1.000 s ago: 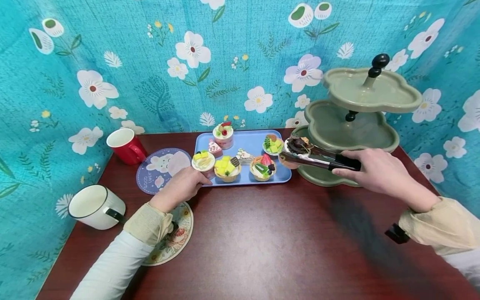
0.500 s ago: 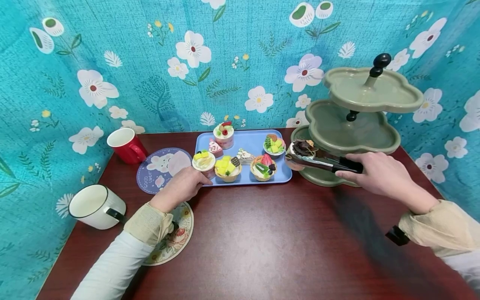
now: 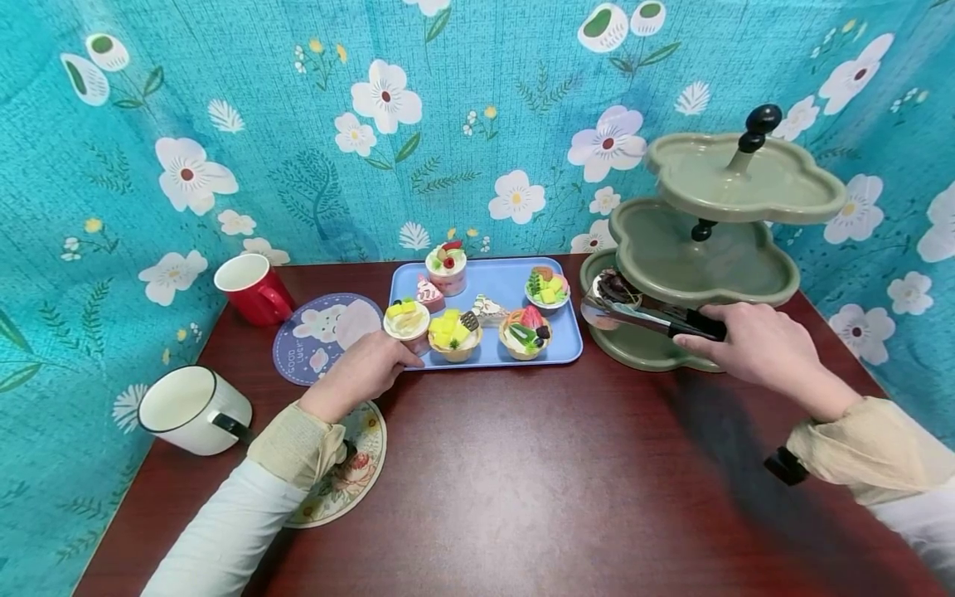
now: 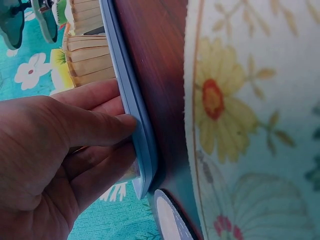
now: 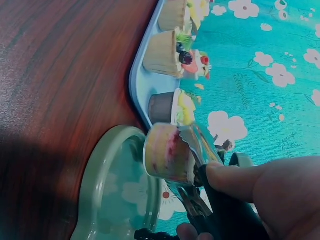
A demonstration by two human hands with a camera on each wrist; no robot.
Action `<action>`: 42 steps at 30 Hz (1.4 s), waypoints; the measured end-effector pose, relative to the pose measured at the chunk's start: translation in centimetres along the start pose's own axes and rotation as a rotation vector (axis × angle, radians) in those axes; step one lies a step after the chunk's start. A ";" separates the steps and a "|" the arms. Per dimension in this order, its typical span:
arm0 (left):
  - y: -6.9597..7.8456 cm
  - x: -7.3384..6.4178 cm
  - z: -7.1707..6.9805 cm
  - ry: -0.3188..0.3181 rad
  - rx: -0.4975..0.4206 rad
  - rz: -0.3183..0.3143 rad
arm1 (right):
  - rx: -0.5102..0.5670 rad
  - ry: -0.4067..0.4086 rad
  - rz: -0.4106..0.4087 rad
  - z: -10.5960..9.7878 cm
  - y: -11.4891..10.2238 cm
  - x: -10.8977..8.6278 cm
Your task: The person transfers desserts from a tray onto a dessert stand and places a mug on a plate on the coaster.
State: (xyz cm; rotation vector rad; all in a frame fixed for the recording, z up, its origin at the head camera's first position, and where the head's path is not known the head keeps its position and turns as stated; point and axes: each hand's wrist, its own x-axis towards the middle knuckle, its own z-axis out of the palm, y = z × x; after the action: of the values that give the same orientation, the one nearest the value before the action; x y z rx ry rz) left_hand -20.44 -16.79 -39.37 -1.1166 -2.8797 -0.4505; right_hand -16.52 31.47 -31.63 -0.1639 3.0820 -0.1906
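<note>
My left hand (image 3: 358,369) pinches the front left rim of the blue tray (image 3: 570,342), the thumb lying along the rim in the left wrist view. My right hand (image 3: 761,352) grips black-handled metal tongs (image 3: 647,318). Between the tongs' tips is a clear dessert cup (image 5: 165,152) with pink and cream layers and a dark chocolate topping. In the head view the cup overlaps the left part of the lowest tier (image 3: 634,355) of a green three-tier stand. Several small desserts sit on the tray, among them a mango tart (image 3: 452,336) and a fruit tart (image 3: 525,336).
The stand's middle tier (image 3: 701,261) and top tier (image 3: 783,178) overhang the lowest one. At the left are a red mug (image 3: 249,290), a white mug (image 3: 190,410), a purple bunny coaster (image 3: 317,327) and a floral round mat (image 3: 366,464). A flowered curtain (image 3: 462,124) hangs behind.
My right hand has moved the tongs and the chocolate-topped cup rightward, from the tray's right end to over the stand's lowest tier. My left hand stays at the tray's rim.
</note>
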 end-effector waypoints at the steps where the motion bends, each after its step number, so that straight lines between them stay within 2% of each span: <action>1: 0.0 0.0 0.0 0.003 0.003 0.005 | 0.002 0.012 0.004 0.1 0.0 0.0; 7: -0.1 0.0 0.1 0.009 0.004 0.007 | 0.012 0.074 0.026 0.7 0.2 0.2; 14: -0.2 0.0 0.1 0.006 0.014 0.008 | 0.021 0.082 0.058 1.6 0.4 0.6; 27: -0.1 0.0 0.1 -0.015 0.008 -0.018 | 0.030 0.162 0.098 2.8 0.6 1.3; 42: -0.2 0.0 0.1 -0.024 0.001 -0.027 | 0.021 0.202 0.132 4.2 0.8 2.1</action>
State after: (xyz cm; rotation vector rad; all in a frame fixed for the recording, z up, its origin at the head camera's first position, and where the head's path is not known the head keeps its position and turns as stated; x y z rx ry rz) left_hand -20.57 -16.87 -39.51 -1.0912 -2.9189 -0.4395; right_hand -18.40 31.50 -35.97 0.0643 3.2743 -0.2476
